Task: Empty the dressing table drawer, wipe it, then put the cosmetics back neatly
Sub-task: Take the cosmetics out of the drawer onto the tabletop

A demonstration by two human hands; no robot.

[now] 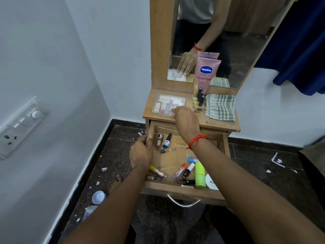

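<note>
The wooden drawer (181,191) of the dressing table is pulled out. Several small cosmetics lie loose in it: nail polish bottles (166,141) at the back left, lip tubes (158,171) at the front left, and a green bottle (200,173) and a white jar (211,182) at the front right. My left hand (140,152) grips the drawer's left wall. My right hand (184,120) reaches over the drawer to the tabletop, its fingers on the near right corner of a clear cosmetics case (167,103).
On the tabletop stand a pink Vaseline tube (205,73), several small bottles (199,100) and a folded striped cloth (220,107), with the mirror (228,41) behind. A white cap (98,197) and a small bottle (89,211) lie on the dark floor at the left. A blue curtain (299,50) hangs at the right.
</note>
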